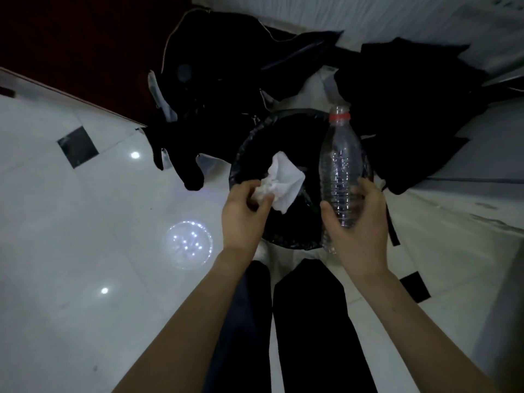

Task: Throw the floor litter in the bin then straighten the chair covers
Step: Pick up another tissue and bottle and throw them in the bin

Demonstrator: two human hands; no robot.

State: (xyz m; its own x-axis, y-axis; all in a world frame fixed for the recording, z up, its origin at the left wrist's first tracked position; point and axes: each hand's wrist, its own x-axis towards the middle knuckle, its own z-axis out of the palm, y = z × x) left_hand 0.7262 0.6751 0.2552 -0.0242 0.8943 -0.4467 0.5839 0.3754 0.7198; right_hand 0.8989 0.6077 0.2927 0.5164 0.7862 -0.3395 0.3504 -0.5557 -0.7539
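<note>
Curled fingers of the left hand [243, 205] pinch a crumpled white paper tissue [280, 180], and the right hand [360, 222] wraps the lower half of a clear, capless plastic bottle with a red neck ring [340, 165], both directly above the round black-lined bin [241, 157]. By my reckoning the litter is one drop from binned. Straightening the chair covers is all ahead, perhaps the black fabric [411, 109] heaped beyond the bin.
</note>
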